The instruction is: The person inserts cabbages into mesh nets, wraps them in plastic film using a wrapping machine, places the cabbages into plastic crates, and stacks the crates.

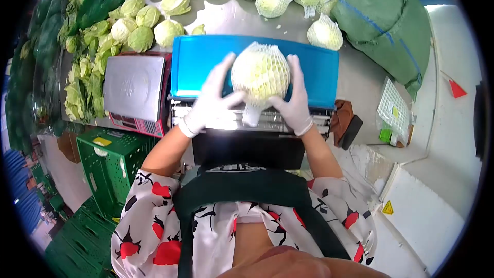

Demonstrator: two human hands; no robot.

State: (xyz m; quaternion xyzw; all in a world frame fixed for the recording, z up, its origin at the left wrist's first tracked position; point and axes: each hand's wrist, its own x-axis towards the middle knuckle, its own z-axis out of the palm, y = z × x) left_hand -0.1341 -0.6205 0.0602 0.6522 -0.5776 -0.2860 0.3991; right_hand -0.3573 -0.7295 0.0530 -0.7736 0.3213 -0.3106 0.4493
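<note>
A round pale-green cabbage (261, 72) in a white foam net sits between my two gloved hands, above a blue tray (198, 67). The net's loose tail (252, 115) hangs toward me. From one side my left hand (213, 98) cups the cabbage, its thumb at the lower edge. My right hand (295, 99) holds the other side, fingers along the net and thumb low. Both hands wear white gloves. Just below the tray lies a metal roller section (226, 118) of a machine, partly hidden by my hands.
At left stands a red scale (135, 80) with a steel plate. Bare cabbages (140, 39) and loose leaves (85, 90) lie behind and beside it. Netted cabbages (272, 3) fill the back. A green sack (383, 20) leans at right; green crates (116, 162) stand at lower left.
</note>
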